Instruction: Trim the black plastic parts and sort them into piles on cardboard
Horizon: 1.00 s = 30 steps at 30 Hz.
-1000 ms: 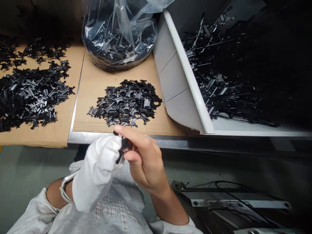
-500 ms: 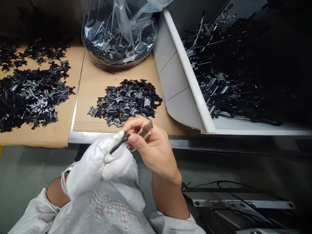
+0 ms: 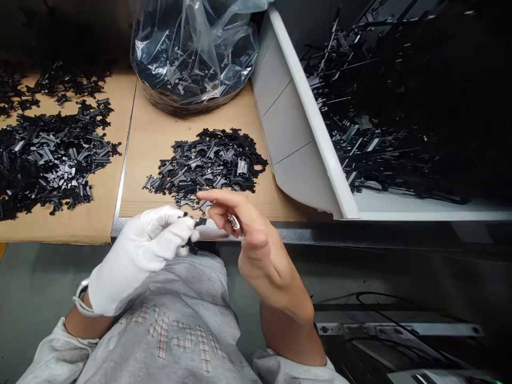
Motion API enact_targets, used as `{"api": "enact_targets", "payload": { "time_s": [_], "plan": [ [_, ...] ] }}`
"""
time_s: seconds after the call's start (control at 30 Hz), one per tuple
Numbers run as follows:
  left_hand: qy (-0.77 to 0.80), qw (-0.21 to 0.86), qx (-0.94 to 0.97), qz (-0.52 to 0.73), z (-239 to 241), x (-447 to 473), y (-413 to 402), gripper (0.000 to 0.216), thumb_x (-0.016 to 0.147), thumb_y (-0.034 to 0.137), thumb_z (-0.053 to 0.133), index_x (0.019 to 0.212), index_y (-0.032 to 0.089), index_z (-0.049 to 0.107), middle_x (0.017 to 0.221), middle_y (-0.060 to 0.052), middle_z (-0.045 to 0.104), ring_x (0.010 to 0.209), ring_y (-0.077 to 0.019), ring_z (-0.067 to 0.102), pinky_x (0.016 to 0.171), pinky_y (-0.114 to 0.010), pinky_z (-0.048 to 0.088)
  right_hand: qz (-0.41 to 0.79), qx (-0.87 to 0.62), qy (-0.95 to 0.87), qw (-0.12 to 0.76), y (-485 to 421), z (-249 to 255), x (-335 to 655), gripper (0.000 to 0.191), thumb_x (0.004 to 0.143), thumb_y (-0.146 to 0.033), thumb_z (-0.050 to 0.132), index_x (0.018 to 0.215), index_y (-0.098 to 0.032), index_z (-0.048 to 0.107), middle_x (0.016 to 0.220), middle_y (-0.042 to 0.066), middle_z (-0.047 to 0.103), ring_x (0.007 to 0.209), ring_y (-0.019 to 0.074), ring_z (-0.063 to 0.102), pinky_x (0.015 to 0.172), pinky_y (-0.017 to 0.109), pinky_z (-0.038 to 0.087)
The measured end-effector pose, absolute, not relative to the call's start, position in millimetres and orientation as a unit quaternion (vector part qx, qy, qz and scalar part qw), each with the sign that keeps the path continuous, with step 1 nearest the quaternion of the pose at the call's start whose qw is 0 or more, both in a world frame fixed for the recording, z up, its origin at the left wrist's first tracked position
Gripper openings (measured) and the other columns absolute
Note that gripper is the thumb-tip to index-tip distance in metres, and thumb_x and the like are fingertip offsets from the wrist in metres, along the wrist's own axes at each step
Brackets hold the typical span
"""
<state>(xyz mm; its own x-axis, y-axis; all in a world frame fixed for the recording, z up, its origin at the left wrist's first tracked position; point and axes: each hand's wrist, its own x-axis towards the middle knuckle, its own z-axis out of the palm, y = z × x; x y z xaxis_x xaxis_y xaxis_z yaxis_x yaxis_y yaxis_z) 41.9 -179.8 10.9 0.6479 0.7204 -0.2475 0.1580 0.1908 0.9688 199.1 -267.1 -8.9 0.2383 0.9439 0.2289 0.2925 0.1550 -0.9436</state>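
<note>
My left hand (image 3: 138, 255) wears a white glove and pinches a small black plastic part (image 3: 195, 230) just below the table's front edge. My bare right hand (image 3: 246, 234) is beside it, fingers curled round a small metal blade tool (image 3: 234, 222), with the forefinger stretched toward the part. Just beyond both hands lies a pile of black plastic parts (image 3: 208, 166) on a cardboard sheet (image 3: 160, 133).
A larger spread of black parts (image 3: 48, 152) covers cardboard at the left. A clear plastic bag of parts (image 3: 192, 53) stands at the back. A white bin (image 3: 308, 133) full of black sprue pieces fills the right. The table's metal edge (image 3: 304, 233) runs in front.
Both hands have risen toward the table edge. The left hand turned the black part and shifted left; the right hand's forefinger stretched out and the blade tool turned down into the palm.
</note>
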Motion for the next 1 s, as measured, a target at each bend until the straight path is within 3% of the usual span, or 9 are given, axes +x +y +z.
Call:
{"api": "enact_targets", "payload": {
  "time_s": [0.1, 0.23, 0.4, 0.5, 0.73, 0.8, 0.87, 0.93, 1.0],
  "plan": [
    [0.373, 0.670, 0.596, 0.239, 13.9, 41.2, -180.1, 0.026, 0.088, 0.027, 0.067, 0.063, 0.020, 0.061, 0.059, 0.006, 0.063, 0.050, -0.0054, 0.053, 0.048, -0.013, 0.043, 0.206, -0.579, -0.609, 0.502, -272.6, -14.3, 199.5, 0.048, 0.110, -0.050, 0.033, 0.137, -0.023, 0.062, 0.099, 0.004, 0.073, 0.082, 0.0157, 0.065, 0.078, 0.030, 0.054],
    [0.363, 0.669, 0.602, 0.241, 18.1, 41.0, -180.6, 0.020, 0.084, 0.020, 0.067, 0.064, 0.020, 0.064, 0.060, 0.006, 0.065, 0.052, -0.0060, 0.057, 0.050, -0.013, 0.046, 0.123, -0.559, -0.664, 0.482, -271.2, -16.5, 197.3, 0.033, 0.109, -0.034, 0.044, 0.134, -0.024, 0.064, 0.109, 0.005, 0.078, 0.075, 0.0148, 0.062, 0.073, 0.029, 0.051],
    [0.355, 0.682, 0.595, 0.236, 19.4, 39.8, -178.7, 0.022, 0.083, 0.019, 0.067, 0.061, 0.021, 0.063, 0.058, 0.006, 0.064, 0.052, -0.0063, 0.056, 0.051, -0.013, 0.047, 0.108, -0.533, -0.677, 0.496, -266.8, -17.0, 196.2, 0.027, 0.108, -0.028, 0.050, 0.127, -0.020, 0.068, 0.090, 0.002, 0.077, 0.068, 0.0142, 0.056, 0.065, 0.029, 0.047],
    [0.343, 0.688, 0.602, 0.217, 17.0, 36.3, -177.5, 0.023, 0.087, 0.020, 0.066, 0.064, 0.021, 0.067, 0.061, 0.005, 0.066, 0.054, -0.0063, 0.057, 0.052, -0.013, 0.047, 0.111, -0.523, -0.672, 0.512, -266.7, -17.6, 195.0, 0.027, 0.108, -0.028, 0.049, 0.126, -0.022, 0.069, 0.091, 0.002, 0.077, 0.070, 0.0140, 0.059, 0.065, 0.029, 0.048],
    [0.339, 0.704, 0.607, 0.147, 20.3, 22.6, -182.1, 0.033, 0.091, 0.039, 0.067, 0.065, 0.021, 0.062, 0.058, 0.003, 0.060, 0.047, -0.0086, 0.047, 0.045, -0.020, 0.041, 0.079, -0.596, -0.607, 0.521, -266.4, -17.8, 196.2, 0.031, 0.109, -0.033, 0.047, 0.128, -0.027, 0.070, 0.088, 0.002, 0.074, 0.069, 0.0154, 0.062, 0.069, 0.030, 0.052],
    [0.350, 0.646, 0.659, 0.160, 16.5, 24.7, -173.8, 0.032, 0.093, 0.039, 0.063, 0.067, 0.021, 0.063, 0.062, 0.003, 0.060, 0.051, -0.0102, 0.049, 0.049, -0.022, 0.042, 0.074, -0.627, -0.554, 0.543, -267.0, -21.3, 200.4, 0.032, 0.109, -0.034, 0.047, 0.132, -0.029, 0.069, 0.095, 0.003, 0.074, 0.072, 0.0153, 0.063, 0.071, 0.030, 0.054],
    [0.366, 0.523, 0.742, 0.205, 6.3, 33.6, -158.7, 0.024, 0.093, 0.032, 0.061, 0.072, 0.021, 0.066, 0.074, 0.000, 0.063, 0.067, -0.0135, 0.058, 0.066, -0.026, 0.049, 0.078, -0.638, -0.520, 0.562, -269.6, -26.5, 204.5, 0.033, 0.108, -0.035, 0.049, 0.134, -0.028, 0.069, 0.099, 0.004, 0.074, 0.072, 0.0152, 0.064, 0.069, 0.030, 0.053],
    [0.382, 0.378, 0.815, 0.215, -8.1, 47.9, -140.9, 0.017, 0.091, 0.026, 0.062, 0.076, 0.020, 0.068, 0.085, -0.003, 0.066, 0.085, -0.0179, 0.062, 0.086, -0.033, 0.049, 0.082, -0.650, -0.497, 0.569, -273.4, -31.4, 207.1, 0.033, 0.107, -0.036, 0.050, 0.132, -0.027, 0.070, 0.093, 0.003, 0.073, 0.070, 0.0147, 0.062, 0.066, 0.029, 0.051],
    [0.407, 0.284, 0.855, 0.152, -21.8, 63.9, -124.8, 0.023, 0.094, 0.030, 0.062, 0.075, 0.020, 0.068, 0.085, -0.005, 0.066, 0.092, -0.0221, 0.063, 0.090, -0.038, 0.046, 0.071, -0.669, -0.472, 0.570, -276.2, -34.4, 208.9, 0.032, 0.106, -0.036, 0.052, 0.128, -0.026, 0.073, 0.082, 0.001, 0.070, 0.066, 0.0145, 0.060, 0.063, 0.030, 0.048]
  ]
}}
